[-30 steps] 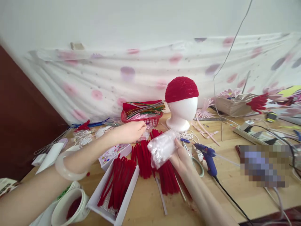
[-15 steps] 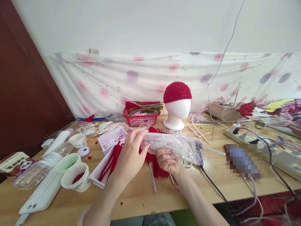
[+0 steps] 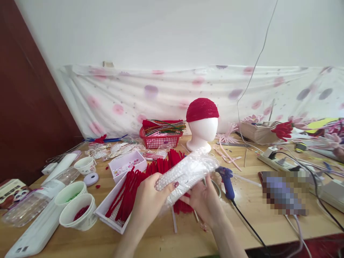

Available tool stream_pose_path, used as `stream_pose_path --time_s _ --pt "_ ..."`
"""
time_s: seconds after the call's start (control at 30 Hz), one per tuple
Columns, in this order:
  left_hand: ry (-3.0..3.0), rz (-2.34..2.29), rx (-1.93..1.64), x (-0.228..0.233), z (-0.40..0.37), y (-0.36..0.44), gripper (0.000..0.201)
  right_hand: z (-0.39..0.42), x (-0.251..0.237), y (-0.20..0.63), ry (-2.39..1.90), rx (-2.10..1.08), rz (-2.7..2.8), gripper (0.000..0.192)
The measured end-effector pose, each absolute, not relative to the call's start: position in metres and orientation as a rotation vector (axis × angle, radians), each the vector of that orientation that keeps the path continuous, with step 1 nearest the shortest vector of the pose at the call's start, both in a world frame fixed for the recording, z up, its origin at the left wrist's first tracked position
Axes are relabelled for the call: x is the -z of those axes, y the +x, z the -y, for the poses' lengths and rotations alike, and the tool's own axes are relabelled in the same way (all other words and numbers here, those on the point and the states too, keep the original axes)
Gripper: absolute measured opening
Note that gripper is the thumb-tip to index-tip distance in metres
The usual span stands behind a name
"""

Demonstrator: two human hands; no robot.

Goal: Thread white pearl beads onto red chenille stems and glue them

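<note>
Both my hands hold a clear plastic bag of white pearl beads (image 3: pixel 185 172) above the table's middle. My left hand (image 3: pixel 152 200) grips its lower left end, thumb on top. My right hand (image 3: pixel 202 199) supports the bag from below on the right. Beneath the bag lie bundles of red pipe cleaners (image 3: pixel 161 168), some in a white tray (image 3: pixel 107 215). Behind them stands a white foam mannequin head (image 3: pixel 205 130) wearing a red cap (image 3: pixel 202 109).
A blue glue gun (image 3: pixel 226 179) with a black cord lies right of my hands. A red basket (image 3: pixel 159 139) of coloured wires sits at the back. White cups (image 3: pixel 77 211) and a bottle stand at the left; a power strip (image 3: pixel 276 157) and cables at the right.
My left hand came back from the far side of the table and took hold of the bag's left end. The bag now tilts up to the right, held closer to me.
</note>
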State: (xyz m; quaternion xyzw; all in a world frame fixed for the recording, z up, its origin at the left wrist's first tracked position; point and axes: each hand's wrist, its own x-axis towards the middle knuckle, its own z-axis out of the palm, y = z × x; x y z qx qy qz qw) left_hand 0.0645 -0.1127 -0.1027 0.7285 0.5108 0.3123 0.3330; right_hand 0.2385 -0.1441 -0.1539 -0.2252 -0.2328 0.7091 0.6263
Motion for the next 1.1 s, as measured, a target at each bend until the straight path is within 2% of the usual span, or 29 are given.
stream_pose_path --time_s 0.1,0.27,0.4,0.77,0.87,0.97,1.1 --pt "1.878 -1.277 -0.775 0.129 0.128 0.067 0.031 0.154 0.161 0.223 -0.506 -1.366 0.463 0.062" --pt "1.933 -1.235 -0.640 0.149 0.138 0.064 0.040 0.165 0.175 0.215 -0.829 -1.292 0.344 0.069" --pt "1.870 -1.249 -0.911 0.149 0.132 0.065 0.029 0.170 0.176 0.213 -0.896 -1.322 0.400 0.070" --pt "2.108 -1.155 -1.062 0.129 0.105 0.111 0.046 0.163 0.187 0.211 -1.151 -1.054 0.752 0.063" --pt "2.104 -1.100 -1.076 0.120 0.089 0.124 0.039 0.163 0.181 0.209 -1.195 -1.053 0.798 0.066" --pt "2.012 -1.034 -1.206 0.115 0.079 0.132 0.021 0.164 0.179 0.210 -1.223 -1.083 0.849 0.068" --pt "1.828 -0.872 -1.281 0.115 0.073 0.132 0.008 0.161 0.193 0.215 -1.190 -1.098 0.657 0.058"
